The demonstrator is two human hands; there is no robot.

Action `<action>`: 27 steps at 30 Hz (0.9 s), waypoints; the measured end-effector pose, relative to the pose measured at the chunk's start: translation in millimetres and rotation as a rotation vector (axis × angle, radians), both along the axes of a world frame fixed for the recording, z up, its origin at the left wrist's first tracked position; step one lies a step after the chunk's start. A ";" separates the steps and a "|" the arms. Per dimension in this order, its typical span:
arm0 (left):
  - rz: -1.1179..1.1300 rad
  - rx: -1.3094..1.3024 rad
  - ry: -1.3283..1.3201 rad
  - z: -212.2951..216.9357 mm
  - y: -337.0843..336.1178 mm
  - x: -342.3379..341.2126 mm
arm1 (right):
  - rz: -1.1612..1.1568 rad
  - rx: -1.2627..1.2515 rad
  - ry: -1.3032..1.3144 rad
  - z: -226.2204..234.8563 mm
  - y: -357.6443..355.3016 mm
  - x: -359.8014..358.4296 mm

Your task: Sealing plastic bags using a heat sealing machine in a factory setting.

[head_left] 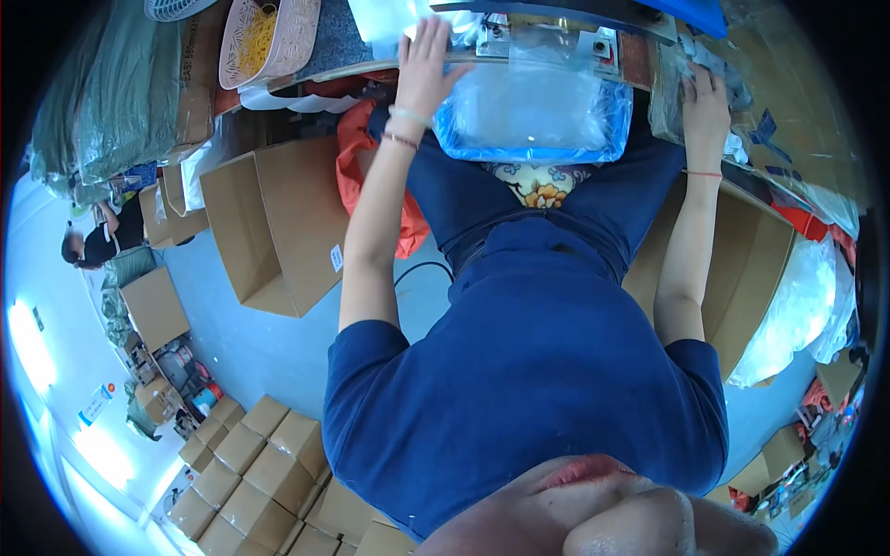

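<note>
The fingers (428, 42) of the left hand (425, 69) are spread apart and lie flat on the upper left corner of a clear, blue-edged plastic bag (533, 107), pressing it down rather than gripping it. The fingers (705, 79) of the right hand (706, 109) are curled loosely together over a heap of crumpled clear plastic wrapping (681, 69) just to the right of the bag; whether they pinch anything I cannot tell.

The bag lies on the wooden tabletop (640, 60), hanging over its near edge above the person's lap, with its far end under a metal-and-blue machine bar (556, 23). It looks light, limp and slippery; a thin film like this would probably slide and crease easily, so holding it at the corners or along the blue edge with flat fingers seems the safest hold. What the bag contains is hard to make out through the glare.

Further out, open brown cardboard boxes (269, 218) stand on the pale floor to the left, with an orange plastic bag (357, 157) beside the knee, and another brown cardboard box (742, 259) stands to the right. A perforated beige basket with yellow rubber bands (264, 42) sits at upper left. Stacked closed cartons (250, 468) fill the lower left. The machine is cut off by the upper rim, and the person's own blue shirt hides most of the lap.
</note>
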State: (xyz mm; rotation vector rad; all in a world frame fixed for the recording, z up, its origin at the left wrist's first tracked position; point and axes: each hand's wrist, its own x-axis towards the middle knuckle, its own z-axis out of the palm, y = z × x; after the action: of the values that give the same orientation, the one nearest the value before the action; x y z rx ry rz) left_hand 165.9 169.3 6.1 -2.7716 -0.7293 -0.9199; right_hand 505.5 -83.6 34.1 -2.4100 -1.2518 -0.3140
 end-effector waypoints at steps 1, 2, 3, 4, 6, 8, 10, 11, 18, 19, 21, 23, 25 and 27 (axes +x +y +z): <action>-0.006 -0.077 -0.056 -8.4 -5.7 -7.6 | 0.003 0.028 -0.008 -0.8 -0.4 -0.1; -0.085 -0.036 -0.143 -15.1 -8.4 -13.1 | 0.002 0.013 -0.003 -2.4 0.0 -0.2; -0.053 -0.024 -0.214 -20.7 -10.0 -16.9 | 0.024 0.006 -0.017 -4.3 0.2 -0.6; -0.013 -0.072 -0.152 -25.2 -11.5 -20.0 | 0.011 -0.018 0.004 -6.8 1.2 -1.2; 0.029 -0.154 -0.169 -27.5 -6.9 -23.1 | 0.102 0.158 -0.082 -11.1 2.6 -3.4; -0.028 -0.120 -0.191 -21.8 1.4 -22.8 | 0.054 0.158 -0.014 -10.6 2.6 -6.0; -0.159 -0.054 -0.212 -9.9 4.0 -22.0 | 0.038 0.173 0.040 -2.0 0.2 -8.6; -0.166 -0.094 -0.232 -1.8 2.6 -22.0 | 0.037 0.130 0.003 5.4 -2.5 -11.0; -0.071 -0.595 -0.505 56.9 -62.1 -14.5 | 0.029 0.353 0.481 71.3 -13.8 -67.9; -0.029 -0.713 -0.485 61.2 -68.7 -9.0 | 0.135 0.379 0.637 74.1 -10.5 -83.0; -0.010 -0.930 -0.483 67.2 -79.3 -3.0 | 0.282 0.371 0.846 75.7 0.3 -106.7; -0.075 -1.172 -0.464 70.3 -85.2 1.1 | 0.261 0.327 1.102 77.9 7.0 -121.8; -0.066 -1.232 -0.387 71.7 -88.6 3.6 | 0.349 0.359 1.084 83.8 12.1 -126.2; -0.072 -1.293 -0.316 71.9 -92.6 5.4 | 0.371 0.341 1.085 92.3 17.2 -125.4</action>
State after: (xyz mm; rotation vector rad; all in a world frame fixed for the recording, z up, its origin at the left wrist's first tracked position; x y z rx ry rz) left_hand 171.3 76.6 78.0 -3.7123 -1.8019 -1.1871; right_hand 380.1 -66.4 126.4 -1.5593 -0.9448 0.7359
